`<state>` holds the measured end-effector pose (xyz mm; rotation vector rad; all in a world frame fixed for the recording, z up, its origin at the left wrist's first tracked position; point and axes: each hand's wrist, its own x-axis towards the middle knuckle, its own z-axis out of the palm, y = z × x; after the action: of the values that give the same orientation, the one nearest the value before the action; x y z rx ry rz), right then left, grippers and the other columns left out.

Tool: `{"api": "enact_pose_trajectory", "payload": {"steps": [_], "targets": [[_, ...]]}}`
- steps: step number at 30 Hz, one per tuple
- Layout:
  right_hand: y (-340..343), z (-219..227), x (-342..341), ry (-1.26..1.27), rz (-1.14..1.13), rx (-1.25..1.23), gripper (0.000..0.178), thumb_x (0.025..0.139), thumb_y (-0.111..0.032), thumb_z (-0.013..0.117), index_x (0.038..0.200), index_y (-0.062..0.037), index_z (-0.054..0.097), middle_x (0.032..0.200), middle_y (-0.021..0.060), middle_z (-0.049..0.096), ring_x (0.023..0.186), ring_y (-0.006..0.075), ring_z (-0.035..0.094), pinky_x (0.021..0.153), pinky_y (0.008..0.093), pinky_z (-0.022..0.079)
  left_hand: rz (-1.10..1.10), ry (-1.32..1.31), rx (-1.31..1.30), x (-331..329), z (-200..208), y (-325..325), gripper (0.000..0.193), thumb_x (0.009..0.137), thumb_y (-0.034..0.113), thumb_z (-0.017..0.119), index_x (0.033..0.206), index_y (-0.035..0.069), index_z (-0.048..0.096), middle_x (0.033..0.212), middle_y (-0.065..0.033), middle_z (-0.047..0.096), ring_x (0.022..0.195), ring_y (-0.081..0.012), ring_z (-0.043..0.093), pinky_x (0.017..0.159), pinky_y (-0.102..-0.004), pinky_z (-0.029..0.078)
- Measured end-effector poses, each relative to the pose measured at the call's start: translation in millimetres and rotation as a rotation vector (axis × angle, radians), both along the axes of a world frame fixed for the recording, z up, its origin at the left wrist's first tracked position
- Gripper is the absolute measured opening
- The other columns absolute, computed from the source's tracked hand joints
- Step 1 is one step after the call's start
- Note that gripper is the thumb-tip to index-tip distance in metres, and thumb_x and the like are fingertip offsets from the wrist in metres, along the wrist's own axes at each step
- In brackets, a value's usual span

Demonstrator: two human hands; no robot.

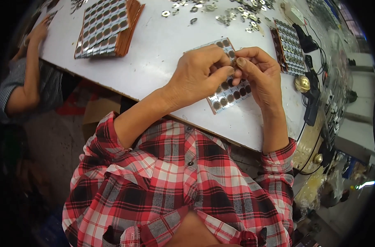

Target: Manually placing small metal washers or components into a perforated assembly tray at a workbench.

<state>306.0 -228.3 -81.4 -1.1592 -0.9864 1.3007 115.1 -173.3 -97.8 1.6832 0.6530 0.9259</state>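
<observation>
A flat panel (237,95) with rows of dark round discs on a silvery-blue face lies on the white table in front of me. Over its middle, my left hand (202,74) and my right hand (259,72) meet with bent, pinched fingers. Thumb and fingertips of both come together at one spot, around something too small and too covered to name. Part of the panel is hidden under the left hand; its lower rows and top corner show.
At the upper left stands a tall stack of similar panels (105,29); a smaller stack (290,45) is at the right. Loose metal rings (245,14) are scattered at the back. Cables and a round gold-coloured object (302,83) line the right edge. Another person's arm (31,70) rests at far left.
</observation>
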Motion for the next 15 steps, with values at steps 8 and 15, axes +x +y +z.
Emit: {"api": "enact_pose_trajectory", "payload": {"steps": [8,15], "targets": [[3.5,10.1,-13.9,-0.088,-0.024,-0.005,0.017,0.094,-0.002,0.072,0.11,0.004,0.068,0.089,0.0076,0.07,0.07,0.0108,0.067,0.059,0.0238,0.058,0.214,0.101,0.404,-27.8,-8.3,-16.0,0.023,0.082,0.019,0.078,0.083,0.004,0.061,0.079,-0.0105,0.063,0.07,-0.0284,0.064,0.06,-0.0419,0.05],[24.4,8.0,-40.1,-0.294,0.016,-0.036,0.015,0.095,-0.005,0.074,0.107,0.0016,0.071,0.091,0.0059,0.073,0.071,0.009,0.066,0.059,0.0224,0.056,0.118,0.422,0.841,-49.2,-17.6,-54.4,0.058,0.07,0.04,0.081,0.11,0.0,0.071,0.119,-0.0149,0.067,0.118,-0.0318,0.06,0.099,-0.0468,0.047]]}}
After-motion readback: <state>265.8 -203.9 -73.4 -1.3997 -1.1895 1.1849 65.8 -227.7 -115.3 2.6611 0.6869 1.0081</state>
